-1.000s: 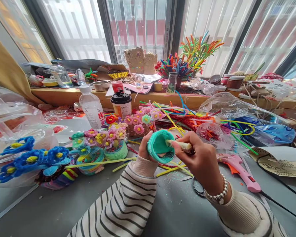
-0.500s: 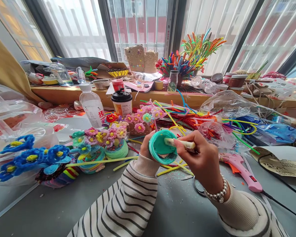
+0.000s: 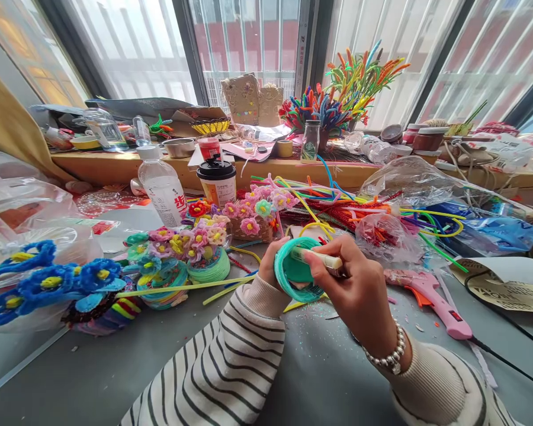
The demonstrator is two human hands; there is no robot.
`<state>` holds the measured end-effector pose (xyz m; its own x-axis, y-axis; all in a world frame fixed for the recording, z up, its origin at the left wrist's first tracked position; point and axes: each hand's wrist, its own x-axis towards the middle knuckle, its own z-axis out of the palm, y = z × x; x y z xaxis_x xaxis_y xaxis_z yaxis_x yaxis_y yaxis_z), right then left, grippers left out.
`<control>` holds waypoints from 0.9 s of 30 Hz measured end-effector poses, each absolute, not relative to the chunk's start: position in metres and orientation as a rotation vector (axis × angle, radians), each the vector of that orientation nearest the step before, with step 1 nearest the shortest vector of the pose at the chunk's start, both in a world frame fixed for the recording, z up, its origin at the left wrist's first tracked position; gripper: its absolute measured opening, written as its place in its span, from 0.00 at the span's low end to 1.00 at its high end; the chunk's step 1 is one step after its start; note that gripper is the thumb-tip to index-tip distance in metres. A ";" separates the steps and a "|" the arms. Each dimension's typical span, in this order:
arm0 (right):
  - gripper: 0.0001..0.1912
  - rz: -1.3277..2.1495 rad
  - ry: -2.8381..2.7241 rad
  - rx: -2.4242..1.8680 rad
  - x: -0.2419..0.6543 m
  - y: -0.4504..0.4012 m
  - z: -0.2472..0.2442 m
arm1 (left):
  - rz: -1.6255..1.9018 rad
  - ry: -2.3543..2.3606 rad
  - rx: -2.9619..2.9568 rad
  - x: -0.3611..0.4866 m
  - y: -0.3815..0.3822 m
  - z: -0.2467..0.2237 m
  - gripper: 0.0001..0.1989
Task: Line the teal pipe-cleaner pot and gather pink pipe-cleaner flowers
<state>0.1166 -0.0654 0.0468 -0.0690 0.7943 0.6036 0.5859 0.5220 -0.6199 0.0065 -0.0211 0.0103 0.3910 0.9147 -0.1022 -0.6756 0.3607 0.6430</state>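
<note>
Looking on through the head view, I see the left hand [image 3: 270, 263] grasping the teal cup [image 3: 294, 273] around its left side, mouth tipped toward the wearer, above the worktop [image 3: 93, 373]. On the cup's right, the right hand [image 3: 357, 290] has its grip pinched on a pale stick [image 3: 330, 261], whose long axis runs nearly sideways, its left end at the cup's mouth; whether it touches the inner wall, I can't tell.

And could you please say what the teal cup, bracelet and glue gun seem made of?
Teal cup: probably matt yarn outside, from its wound ridges; inner material unclear. Bracelet: likely metal or coated beads, from their silvery gloss. Glue gun: likely smooth pink plastic, from its moulded-looking body.
</note>
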 end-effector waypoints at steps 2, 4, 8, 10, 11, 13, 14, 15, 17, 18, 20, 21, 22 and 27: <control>0.07 0.316 -1.772 -1.154 0.114 -0.068 0.047 | 1.035 0.447 0.548 0.006 -0.022 0.012 0.18; 0.07 0.313 -1.788 -1.151 0.113 -0.071 0.048 | 1.010 0.439 0.539 0.006 -0.023 0.014 0.19; 0.07 0.171 -1.761 -1.174 0.116 -0.071 0.051 | 1.135 0.480 0.523 0.007 -0.022 0.016 0.17; 0.07 0.093 -1.737 -1.202 0.118 -0.070 0.050 | 1.184 0.514 0.530 0.008 -0.022 0.015 0.16; 0.07 0.066 -1.731 -1.214 0.118 -0.069 0.050 | 1.185 0.532 0.538 0.008 -0.022 0.015 0.16; 0.07 0.046 -1.733 -1.230 0.118 -0.069 0.048 | 1.154 0.561 0.554 0.010 -0.022 0.014 0.16; 0.07 0.049 -1.734 -1.234 0.117 -0.069 0.047 | 1.132 0.571 0.557 0.010 -0.023 0.014 0.16; 0.07 0.062 -1.737 -1.233 0.116 -0.069 0.047 | 1.120 0.579 0.557 0.011 -0.024 0.015 0.17; 0.07 0.103 -1.741 -1.217 0.115 -0.070 0.046 | 1.112 0.593 0.560 0.011 -0.025 0.016 0.17; 0.06 0.127 -1.742 -1.206 0.115 -0.070 0.045 | 1.108 0.598 0.563 0.011 -0.026 0.016 0.17; 0.06 0.186 -1.739 -1.188 0.116 -0.070 0.045 | 1.103 0.605 0.570 0.010 -0.026 0.017 0.17; 0.06 0.221 -1.737 -1.185 0.116 -0.069 0.045 | 1.106 0.604 0.574 0.010 -0.026 0.017 0.17; 0.06 0.254 -1.730 -1.185 0.116 -0.069 0.045 | 1.114 0.601 0.577 0.009 -0.025 0.016 0.16; 0.07 0.377 -1.723 -1.167 0.117 -0.068 0.044 | 1.124 0.607 0.588 0.008 -0.025 0.016 0.16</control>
